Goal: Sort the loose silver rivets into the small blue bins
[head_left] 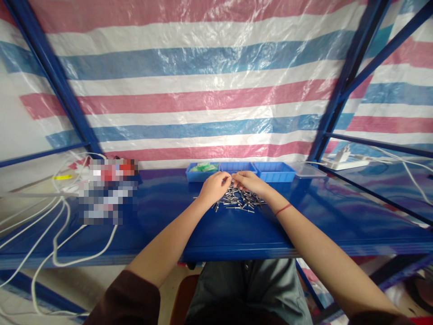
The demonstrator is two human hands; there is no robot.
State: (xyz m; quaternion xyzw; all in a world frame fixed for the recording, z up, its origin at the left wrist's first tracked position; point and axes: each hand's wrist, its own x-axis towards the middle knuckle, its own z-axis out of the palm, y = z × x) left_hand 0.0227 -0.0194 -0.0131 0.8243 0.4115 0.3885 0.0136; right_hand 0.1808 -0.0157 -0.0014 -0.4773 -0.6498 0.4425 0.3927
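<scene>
Over a loose pile of metal pins that look like blind rivets (239, 201), my two hands meet in front of the blue bins. My left hand (215, 187) is closed, thumb and forefinger pinched together. Close beside it, my right hand (251, 182) is also closed in a pinch, its fingertips almost touching those of the left. Whatever lies between the fingertips is too small to make out. Behind the hands stands the middle blue bin (238, 167), partly hidden. The left blue bin (203, 176) holds green and white packets (204, 167).
The right blue bin (275, 174) adjoins the middle one. A clear plastic lid (309, 170) lies beside it, near a white power strip (348, 161). White cables (67, 216) hang over the left of the blue table (162, 212), near a blurred-out patch. Blue posts (338, 95) flank the striped sheet.
</scene>
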